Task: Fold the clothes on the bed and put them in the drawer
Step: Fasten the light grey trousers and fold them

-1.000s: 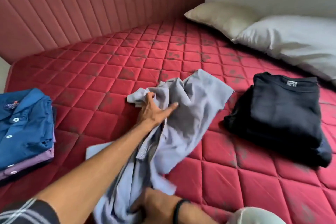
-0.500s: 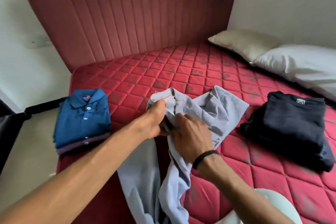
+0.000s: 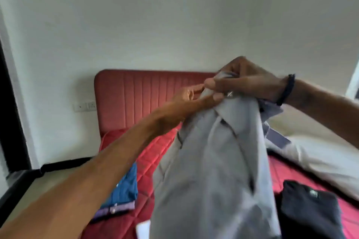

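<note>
The grey shirt (image 3: pixel 213 170) is held up above the bed (image 3: pixel 155 153), its collar pinched by the right hand (image 3: pixel 250 81) and left hand (image 3: pixel 192 97) close together. Folding is barely begun; spreading flat is needed next.

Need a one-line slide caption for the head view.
Both hands, right and left, lift a grey shirt above the red bed.
</note>
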`<state>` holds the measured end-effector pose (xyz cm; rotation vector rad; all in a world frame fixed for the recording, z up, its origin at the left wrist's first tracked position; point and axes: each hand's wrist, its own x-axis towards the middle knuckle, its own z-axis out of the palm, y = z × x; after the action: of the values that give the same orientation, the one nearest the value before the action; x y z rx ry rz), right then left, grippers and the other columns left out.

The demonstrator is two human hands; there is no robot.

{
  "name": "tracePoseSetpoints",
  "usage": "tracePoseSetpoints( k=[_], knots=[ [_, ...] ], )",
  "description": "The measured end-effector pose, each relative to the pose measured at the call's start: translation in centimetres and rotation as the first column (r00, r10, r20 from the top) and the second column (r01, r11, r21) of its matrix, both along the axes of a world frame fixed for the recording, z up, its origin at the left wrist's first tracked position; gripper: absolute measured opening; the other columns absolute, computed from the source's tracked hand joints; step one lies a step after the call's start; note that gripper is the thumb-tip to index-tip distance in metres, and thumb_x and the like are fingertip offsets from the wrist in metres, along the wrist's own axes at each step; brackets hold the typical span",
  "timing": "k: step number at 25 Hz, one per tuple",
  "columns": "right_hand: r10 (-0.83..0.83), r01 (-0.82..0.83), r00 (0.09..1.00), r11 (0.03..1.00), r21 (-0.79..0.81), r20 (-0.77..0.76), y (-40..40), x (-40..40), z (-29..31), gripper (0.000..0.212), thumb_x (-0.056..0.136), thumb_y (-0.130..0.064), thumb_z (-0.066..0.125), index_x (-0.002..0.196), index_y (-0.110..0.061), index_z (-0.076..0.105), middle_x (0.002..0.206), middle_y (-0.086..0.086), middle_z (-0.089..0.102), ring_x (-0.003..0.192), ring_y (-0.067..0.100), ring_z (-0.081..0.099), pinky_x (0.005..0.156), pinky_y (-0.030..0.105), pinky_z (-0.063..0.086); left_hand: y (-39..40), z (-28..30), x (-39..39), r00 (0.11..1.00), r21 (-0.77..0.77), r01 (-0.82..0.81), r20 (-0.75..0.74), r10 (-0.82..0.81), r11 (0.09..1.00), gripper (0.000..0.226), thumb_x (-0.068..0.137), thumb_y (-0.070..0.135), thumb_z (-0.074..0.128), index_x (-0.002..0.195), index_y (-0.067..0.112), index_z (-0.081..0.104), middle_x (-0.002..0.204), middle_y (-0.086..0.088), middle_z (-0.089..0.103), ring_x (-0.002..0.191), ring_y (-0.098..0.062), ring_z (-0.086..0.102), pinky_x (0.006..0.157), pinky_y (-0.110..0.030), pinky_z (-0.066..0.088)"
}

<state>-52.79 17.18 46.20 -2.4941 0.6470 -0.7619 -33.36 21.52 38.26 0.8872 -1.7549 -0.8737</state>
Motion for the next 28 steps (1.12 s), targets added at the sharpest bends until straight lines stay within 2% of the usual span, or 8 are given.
tracePoseSetpoints(
  k=[2, 6, 8, 11, 16, 19, 23, 28],
  knots=[
    [-0.095, 0.101, 0.994, 0.985, -0.140, 0.051, 0.5, -2.4, 6.6, 0.053, 0.088, -0.054, 0.070, 0.063, -0.009, 0.056, 0.064, 0.000, 0.049, 0.063, 0.012, 0.045, 0.060, 0.030, 0.039, -0.5, 2.8, 0.3, 0.996, 0.150, 0.089, 0.001, -0.090, 0.985, 0.027, 0.089, 0.035, 0.076, 0.102, 0.012, 0.078, 0.108, -0.010, 0.077, 0.091, -0.018, 0.073, 0.085, -0.030, 0.059],
    [-0.162, 0.201, 0.919, 0.977, -0.076, 0.359, -1.2, -9.7, 14.2, 0.080, 0.077, -0.064, 0.078, 0.088, 0.013, 0.055, 0.083, 0.011, 0.052, 0.080, 0.023, 0.045, 0.073, 0.039, 0.038, -1.1, 4.4, 2.6, 0.967, 0.340, 0.220, 0.044, -0.249, 0.914, 0.057, 0.074, 0.043, 0.090, 0.112, 0.003, 0.075, 0.116, -0.017, 0.073, 0.098, -0.022, 0.073, 0.094, -0.035, 0.059],
    [-0.248, 0.253, 0.922, 0.967, 0.022, 0.296, -2.9, -13.1, 15.2, 0.072, 0.070, -0.060, 0.084, 0.093, 0.005, 0.065, 0.089, 0.014, 0.055, 0.086, 0.026, 0.048, 0.079, 0.044, 0.042, -1.8, 7.3, 3.6, 0.990, 0.210, 0.122, 0.042, -0.134, 0.970, 0.058, 0.079, 0.045, 0.086, 0.116, 0.002, 0.074, 0.124, -0.018, 0.071, 0.111, -0.029, 0.068, 0.104, -0.040, 0.052],
    [-0.311, 0.286, 0.935, 0.945, 0.156, 0.171, -4.3, -14.8, 15.1, 0.014, 0.093, -0.012, 0.069, 0.101, -0.017, 0.079, 0.099, 0.017, 0.064, 0.093, 0.028, 0.056, 0.083, 0.041, 0.049, -2.4, 15.0, 4.4, 0.996, -0.050, -0.073, -0.060, 0.070, 0.996, 0.063, 0.081, 0.051, 0.080, 0.110, -0.004, 0.074, 0.118, -0.022, 0.072, 0.104, -0.031, 0.067, 0.094, -0.036, 0.055],
    [-0.109, 0.094, 0.993, 0.957, 0.275, 0.040, -2.2, -7.7, 14.1, 0.066, 0.086, -0.034, 0.080, 0.144, -0.038, 0.048, 0.124, -0.003, 0.072, 0.112, 0.019, 0.068, 0.086, 0.038, 0.055, -3.0, 25.2, -0.7, 0.964, -0.413, 0.035, 0.254, 0.079, 0.910, 0.053, 0.093, 0.053, 0.069, 0.077, 0.006, 0.052, 0.080, -0.006, 0.041, 0.076, -0.021, 0.036, 0.070, -0.038, 0.029],
    [-0.154, 0.154, 0.987, 0.988, 0.005, 0.055, -1.9, -5.3, 15.4, 0.038, 0.084, -0.042, 0.083, 0.112, -0.018, 0.072, 0.106, 0.009, 0.077, 0.098, 0.029, 0.074, 0.085, 0.046, 0.060, -3.3, 27.5, -0.8, 0.956, -0.448, 0.053, 0.280, 0.083, 0.893, 0.071, 0.088, 0.059, 0.072, 0.074, -0.005, 0.044, 0.077, -0.007, 0.041, 0.073, -0.022, 0.037, 0.069, -0.039, 0.029],
    [-0.314, 0.378, 0.905, 0.904, -0.202, 0.287, -0.9, -10.3, 20.6, 0.070, 0.063, -0.072, 0.084, 0.066, -0.006, 0.062, 0.065, 0.008, 0.056, 0.060, 0.021, 0.050, 0.058, 0.038, 0.039, -3.6, 25.8, 6.3, 0.862, -0.225, -0.089, 0.471, 0.188, 0.970, 0.068, 0.073, 0.061, 0.086, 0.082, -0.004, 0.069, 0.080, -0.010, 0.069, 0.072, -0.023, 0.061, 0.067, -0.034, 0.047],
    [-0.481, 0.411, 0.857, 0.855, -0.317, -0.184, -2.0, -15.3, 20.4, 0.081, 0.061, -0.079, 0.080, 0.069, -0.002, 0.058, 0.064, 0.004, 0.056, 0.060, 0.015, 0.050, 0.061, 0.035, 0.035, -2.4, 24.7, 12.1, 0.845, -0.252, -0.167, 0.461, 0.270, 0.953, 0.076, 0.072, 0.065, 0.081, 0.073, -0.006, 0.052, 0.073, -0.008, 0.048, 0.070, -0.020, 0.045, 0.063, -0.032, 0.036]
  ],
)
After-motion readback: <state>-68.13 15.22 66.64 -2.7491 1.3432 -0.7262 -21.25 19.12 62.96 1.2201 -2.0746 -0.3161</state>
